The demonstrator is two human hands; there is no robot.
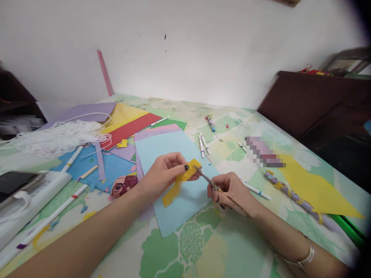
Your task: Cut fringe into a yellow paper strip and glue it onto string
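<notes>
My left hand (168, 170) pinches a fringed strip of yellow paper (183, 178) near its upper end, and the rest hangs down to the left. Narrow cuts run along the strip's edge. In my right hand (228, 189) is a pair of scissors (209, 180), fingers wrapped round the handles. The blades point up and left, their tips touching the strip's upper end beside my left fingers. Under both hands lies a light blue sheet of paper (165, 148), resting on pink and purple sheets.
White string (60, 135) is heaped at the left, above a white power strip (43, 200) and phone (17, 184). Coloured sheets, including a red one (131, 130), lie behind. Markers (201, 146) are scattered about. At right are a decorated purple stick (295, 197) and yellow paper (310, 185).
</notes>
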